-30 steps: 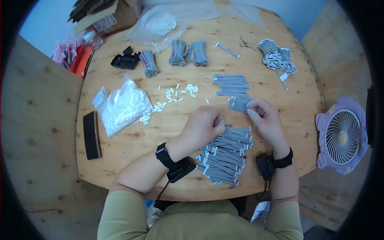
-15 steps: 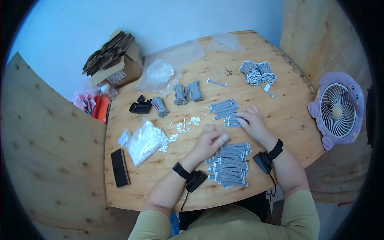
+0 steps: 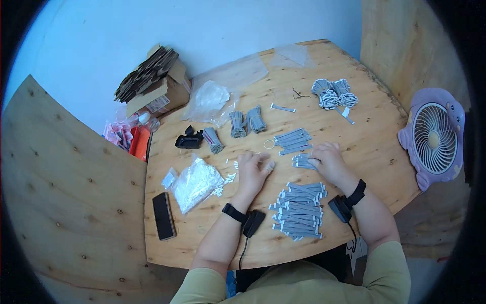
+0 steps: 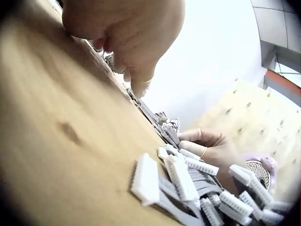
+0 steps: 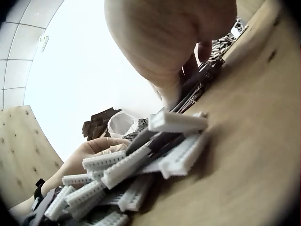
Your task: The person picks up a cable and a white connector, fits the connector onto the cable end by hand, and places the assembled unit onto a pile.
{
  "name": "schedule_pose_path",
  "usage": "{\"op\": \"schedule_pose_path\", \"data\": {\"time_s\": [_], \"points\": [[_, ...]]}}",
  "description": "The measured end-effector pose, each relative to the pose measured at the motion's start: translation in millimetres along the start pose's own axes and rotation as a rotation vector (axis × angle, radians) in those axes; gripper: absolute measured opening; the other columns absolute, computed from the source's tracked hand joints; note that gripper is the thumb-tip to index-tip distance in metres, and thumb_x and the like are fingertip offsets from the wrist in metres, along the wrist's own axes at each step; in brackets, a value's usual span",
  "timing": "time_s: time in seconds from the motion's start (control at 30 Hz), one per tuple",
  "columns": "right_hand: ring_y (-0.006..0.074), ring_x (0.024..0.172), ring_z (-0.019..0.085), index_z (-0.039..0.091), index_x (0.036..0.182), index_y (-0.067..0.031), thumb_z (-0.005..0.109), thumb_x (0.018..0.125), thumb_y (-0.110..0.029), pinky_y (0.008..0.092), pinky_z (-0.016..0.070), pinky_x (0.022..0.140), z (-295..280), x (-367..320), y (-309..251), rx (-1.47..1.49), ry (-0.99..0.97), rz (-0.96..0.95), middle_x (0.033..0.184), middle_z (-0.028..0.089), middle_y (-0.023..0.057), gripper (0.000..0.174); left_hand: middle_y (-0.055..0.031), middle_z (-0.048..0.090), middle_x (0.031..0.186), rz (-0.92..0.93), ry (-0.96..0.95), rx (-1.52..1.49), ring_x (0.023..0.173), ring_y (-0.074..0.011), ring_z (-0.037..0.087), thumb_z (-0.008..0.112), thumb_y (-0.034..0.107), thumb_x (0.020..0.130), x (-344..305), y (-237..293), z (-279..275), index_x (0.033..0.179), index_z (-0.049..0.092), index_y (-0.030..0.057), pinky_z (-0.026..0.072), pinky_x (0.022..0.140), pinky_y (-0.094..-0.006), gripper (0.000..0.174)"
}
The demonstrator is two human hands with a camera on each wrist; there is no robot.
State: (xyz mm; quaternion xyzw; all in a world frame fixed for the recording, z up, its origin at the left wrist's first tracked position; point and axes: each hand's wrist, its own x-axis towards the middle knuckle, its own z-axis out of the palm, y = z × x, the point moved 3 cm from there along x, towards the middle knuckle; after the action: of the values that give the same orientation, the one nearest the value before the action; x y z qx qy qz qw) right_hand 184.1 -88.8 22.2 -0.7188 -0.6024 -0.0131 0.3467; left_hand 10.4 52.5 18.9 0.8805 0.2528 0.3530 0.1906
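My left hand (image 3: 253,171) is over the scattered white connector pieces (image 3: 231,177), thumb apart from the bent fingers; a pale cover sits on the thumb tip. It partly hides the pieces beneath it. At the small stack of grey ribbon cables (image 3: 302,161), my right hand (image 3: 328,161) pinches the cables' right end between thumb and forefinger, both tips covered in the left wrist view. A larger pile of grey ribbon cables (image 3: 298,212) with white connectors lies nearer my body, between the forearms. Further rows of ribbon cables (image 3: 292,140) lie just beyond the right hand.
A plastic bag of white pieces (image 3: 197,185) and a phone (image 3: 163,216) lie left. Banded cable bundles (image 3: 255,119), a black holder (image 3: 189,140) and a cardboard box (image 3: 172,91) stand behind. White-ended bundles (image 3: 331,93) lie back right; a purple fan (image 3: 434,137) is at the right edge.
My left hand has moved left, from above the large cable pile to the white pieces. The right hand stays at the small stack. The head view has tilted up and shifted.
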Motion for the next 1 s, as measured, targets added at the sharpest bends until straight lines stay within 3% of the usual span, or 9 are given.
{"op": "schedule_pose_path", "data": {"time_s": [0.1, 0.2, 0.3, 0.4, 0.47, 0.6, 0.7, 0.8, 1.0], "points": [[0.0207, 0.080, 0.050, 0.059, 0.071, -0.0095, 0.061, 0.068, -0.012, 0.0350, 0.0307, 0.075, 1, 0, 2, 0.001, 0.008, -0.016, 0.075, 0.056, 0.0030, 0.004, -0.0061, 0.049, 0.070, 0.046, -0.038, 0.007, 0.075, -0.0236, 0.041, 0.071, 0.015, 0.063, -1, 4, 6, 0.078, 0.062, 0.0071, 0.0350, 0.069, -0.0334, 0.020], [0.0209, 0.078, 0.051, 0.058, 0.071, -0.0090, 0.060, 0.069, -0.010, 0.0345, 0.0312, 0.074, -4, 0, -4, -0.012, 0.057, -0.028, 0.077, 0.055, 0.0045, 0.004, -0.0069, 0.050, 0.071, -0.030, -0.117, -0.012, 0.075, -0.0239, 0.042, 0.071, 0.015, 0.063, -1, 2, 12, 0.076, 0.061, 0.0068, 0.0348, 0.069, -0.0337, 0.018], [0.0224, 0.075, 0.051, 0.056, 0.072, -0.0075, 0.059, 0.070, -0.007, 0.0342, 0.0337, 0.071, -14, 1, -15, -0.021, 0.155, -0.063, 0.078, 0.053, 0.0062, 0.004, -0.0075, 0.049, 0.069, -0.039, -0.097, -0.041, 0.075, -0.0247, 0.040, 0.070, 0.014, 0.063, -2, 4, 15, 0.077, 0.061, 0.0066, 0.0335, 0.070, -0.0348, 0.018], [0.0241, 0.073, 0.052, 0.054, 0.076, -0.0054, 0.057, 0.072, -0.003, 0.0337, 0.0385, 0.066, -20, 3, -21, 0.079, 0.144, -0.023, 0.078, 0.051, 0.0077, 0.006, -0.0071, 0.051, 0.069, 0.081, 0.003, 0.047, 0.072, -0.0209, 0.046, 0.067, 0.009, 0.067, 0, 13, 9, 0.080, 0.058, 0.0035, 0.0380, 0.067, -0.0316, 0.016], [0.0235, 0.071, 0.053, 0.051, 0.080, -0.0040, 0.053, 0.074, 0.000, 0.0317, 0.0419, 0.062, -19, 2, -21, 0.236, 0.077, 0.052, 0.078, 0.050, 0.0086, 0.008, -0.0064, 0.053, 0.073, -0.065, -0.016, -0.230, 0.069, -0.0175, 0.050, 0.064, 0.006, 0.072, -1, 3, 16, 0.083, 0.056, 0.0015, 0.0416, 0.064, -0.0278, 0.014], [0.0141, 0.067, 0.053, 0.047, 0.085, -0.0024, 0.044, 0.075, 0.007, 0.0247, 0.0440, 0.060, -10, 1, -19, 0.692, -0.095, 0.236, 0.079, 0.048, 0.0075, 0.014, -0.0057, 0.056, 0.078, -0.357, -0.157, -0.883, 0.064, -0.0125, 0.055, 0.056, -0.001, 0.078, -9, 2, 30, 0.087, 0.053, -0.0004, 0.0461, 0.058, -0.0214, 0.009], [0.0091, 0.065, 0.052, 0.047, 0.087, -0.0014, 0.042, 0.074, 0.008, 0.0220, 0.0440, 0.059, 0, -1, -16, 0.874, -0.187, 0.296, 0.079, 0.047, 0.0057, 0.016, -0.0053, 0.056, 0.077, -0.478, -0.321, -1.203, 0.066, -0.0125, 0.055, 0.055, -0.002, 0.079, -11, 16, 31, 0.087, 0.053, 0.0004, 0.0464, 0.059, -0.0230, 0.009], [0.0076, 0.064, 0.051, 0.049, 0.090, -0.0004, 0.045, 0.074, 0.006, 0.0213, 0.0441, 0.058, 4, -2, -18, 0.960, -0.221, 0.348, 0.077, 0.048, 0.0036, 0.017, -0.0064, 0.057, 0.079, -0.518, -0.458, -1.260, 0.068, -0.0122, 0.056, 0.056, -0.002, 0.078, -12, 22, 28, 0.089, 0.053, -0.0005, 0.0472, 0.061, -0.0234, 0.011], [0.0064, 0.066, 0.051, 0.055, 0.089, 0.0011, 0.052, 0.074, 0.003, 0.0197, 0.0449, 0.059, 3, -3, -21, 1.029, -0.368, 0.436, 0.074, 0.052, 0.0028, 0.016, -0.0084, 0.060, 0.087, -0.581, -0.557, -1.273, 0.075, -0.0123, 0.058, 0.058, 0.002, 0.078, -15, 18, 30, 0.097, 0.055, -0.0016, 0.0490, 0.066, -0.0229, 0.019]]}}
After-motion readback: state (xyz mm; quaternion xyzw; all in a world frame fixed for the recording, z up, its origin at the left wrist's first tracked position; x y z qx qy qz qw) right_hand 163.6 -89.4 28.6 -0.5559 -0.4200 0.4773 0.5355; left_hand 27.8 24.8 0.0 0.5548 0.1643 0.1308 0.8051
